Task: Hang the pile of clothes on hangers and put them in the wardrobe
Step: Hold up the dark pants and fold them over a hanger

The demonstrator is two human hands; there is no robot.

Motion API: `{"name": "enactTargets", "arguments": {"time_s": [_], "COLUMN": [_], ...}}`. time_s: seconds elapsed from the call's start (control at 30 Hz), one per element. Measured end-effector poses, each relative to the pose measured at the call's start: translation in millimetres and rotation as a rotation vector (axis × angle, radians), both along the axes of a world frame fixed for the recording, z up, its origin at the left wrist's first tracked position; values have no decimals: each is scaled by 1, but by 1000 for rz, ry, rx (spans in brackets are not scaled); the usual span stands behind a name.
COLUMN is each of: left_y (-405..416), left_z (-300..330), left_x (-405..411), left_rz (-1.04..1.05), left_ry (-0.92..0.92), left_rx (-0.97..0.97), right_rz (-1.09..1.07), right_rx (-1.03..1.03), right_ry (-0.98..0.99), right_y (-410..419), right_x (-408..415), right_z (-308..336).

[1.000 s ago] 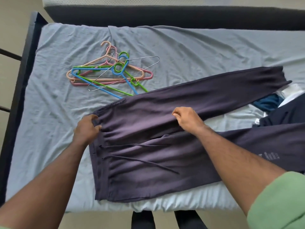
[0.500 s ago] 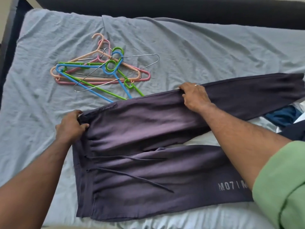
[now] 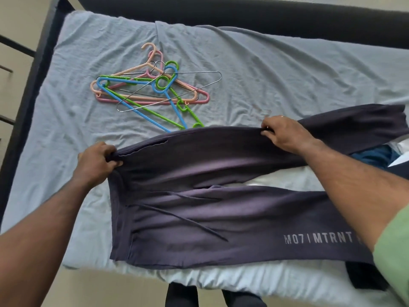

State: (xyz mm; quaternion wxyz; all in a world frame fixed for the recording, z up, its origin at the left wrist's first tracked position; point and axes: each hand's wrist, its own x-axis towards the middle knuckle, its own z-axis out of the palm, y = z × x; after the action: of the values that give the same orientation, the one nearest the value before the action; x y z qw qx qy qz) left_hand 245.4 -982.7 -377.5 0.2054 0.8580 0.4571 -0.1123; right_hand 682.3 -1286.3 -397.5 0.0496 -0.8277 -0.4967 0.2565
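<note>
- A pair of dark purple track trousers (image 3: 221,218) lies spread across a bed, its near leg flat along the near edge of the pale blue sheet (image 3: 287,69) and printed with grey lettering reading "M07 | MTRNT".
- At the waistband end of the trousers, a person's left hand (image 3: 96,161) grips a bunched corner of the fabric, fingers curled round it.
- Further along the far leg, the right hand (image 3: 282,134) pinches the upper edge of the cloth, lifting it off the sheet; a green sleeve (image 3: 394,251) shows on that arm.
- To the right of the trousers, partly under them, sits the remaining pile of clothes (image 3: 374,156), with teal, white and dark pieces visible.
- Just beyond the trousers' raised edge lies a tangle of hangers (image 3: 155,89), pink, peach, green, blue and one of bare wire; the tips of the blue and green ones reach that edge.
- Beyond the hangers, a dark bed frame (image 3: 221,14) borders the sheet.
</note>
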Motion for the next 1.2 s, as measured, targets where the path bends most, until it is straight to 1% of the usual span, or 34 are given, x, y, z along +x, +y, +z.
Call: {"name": "enactTargets", "arguments": {"time_s": [0.07,0.13,0.27,0.37,0.47,0.53,0.63,0.73,0.9,0.97,1.0,1.1,1.13,1.2], "left_y": [-16,-39,-95,-139,-172,-190,-221,-238,-256,-259,-260,-266,-269,-275], "left_z": [11,22,32,28,15,3,-19,-34,-40,-40,-39,-30,-26,-19], "left_x": [-9,-21,-59,-94,-130,-148,-169,-183,-187,-186,-184,-174,-171,-164], "left_rz": [-7,-47,-193,-270,-343,-379,-350,-315,-263,-253,-263,-298,-283,-260], "left_ry": [-15,14,52,101,166,206,265,283,339,396,447,571,585,585], "left_rx": [43,87,154,114,87,96,97,107,112,107,82,35,29,22], "right_rz": [35,50,101,224,356,407,386,388,373,366,368,335,337,335], "right_rx": [-2,3,52,119,90,95,90,77,72,35,-18,-250,-291,-307], "right_ry": [10,21,29,24,-43,-82,-107,-136,-182,-204,-209,-213,-226,-246], "right_y": [-22,-46,-104,-155,-205,-235,-264,-277,-290,-290,-291,-296,-298,-301], "right_x": [-6,-16,-50,-87,-126,-147,-174,-196,-212,-216,-217,-222,-224,-227], "right_z": [12,20,33,34,22,8,-11,-24,-33,-35,-37,-39,-38,-35]}}
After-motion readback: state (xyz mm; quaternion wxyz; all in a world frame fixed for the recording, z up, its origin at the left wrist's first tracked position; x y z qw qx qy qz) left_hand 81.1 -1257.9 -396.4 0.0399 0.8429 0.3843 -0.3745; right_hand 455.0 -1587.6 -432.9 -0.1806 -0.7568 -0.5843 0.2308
